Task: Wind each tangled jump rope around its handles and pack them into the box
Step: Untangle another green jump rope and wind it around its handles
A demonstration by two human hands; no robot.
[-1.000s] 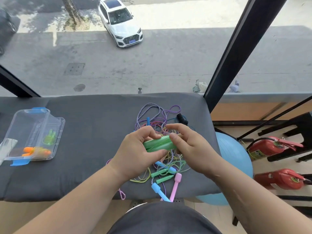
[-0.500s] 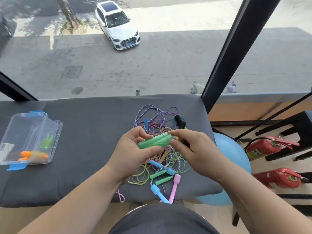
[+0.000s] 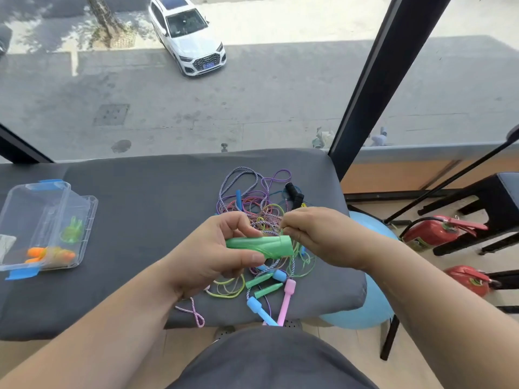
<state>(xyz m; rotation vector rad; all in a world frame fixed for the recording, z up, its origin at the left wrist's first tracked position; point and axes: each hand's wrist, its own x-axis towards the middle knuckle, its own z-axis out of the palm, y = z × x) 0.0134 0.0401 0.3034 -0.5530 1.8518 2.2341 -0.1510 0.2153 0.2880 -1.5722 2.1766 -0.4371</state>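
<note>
Pair of green plastic jump-rope handles (image 3: 261, 245) is gripped side by side in left hand (image 3: 213, 248), thumb on the near side, fingers curled over the top. Flared ends stick out of the grip toward 3 o'clock. Right hand (image 3: 323, 237) is closed at that end, with thin green cord (image 3: 295, 248) pinched at the fingertips, just beside the handle tips. All of it is held over the tangled pile of coloured jump ropes (image 3: 252, 203) on the grey cushioned bench (image 3: 140, 220). Clear plastic box (image 3: 42, 220) with blue latches is seen at 9 o'clock, well apart, with orange and green bundles inside.
</note>
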